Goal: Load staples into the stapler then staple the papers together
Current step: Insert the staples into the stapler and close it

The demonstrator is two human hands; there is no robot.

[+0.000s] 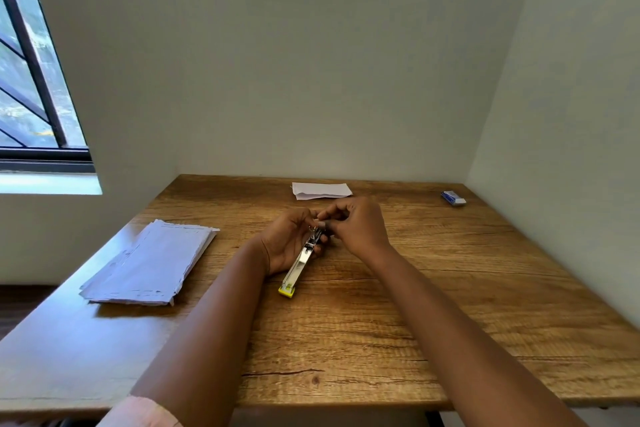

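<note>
A small stapler (300, 262) with a silver metal channel and a yellow end lies slanted over the middle of the wooden table (450, 288), its yellow end toward me. My left hand (285, 243) grips its far end from the left. My right hand (356, 224) has its fingers curled at the stapler's far tip and pinches something small there; what it is stays hidden by the fingers. A stack of white papers (152, 263) lies on the table's left side.
A smaller folded white paper (320, 190) lies near the table's back edge. A small blue and white staple box (453, 198) sits at the back right corner. Walls close the table in behind and on the right; a window (31, 80) is at left.
</note>
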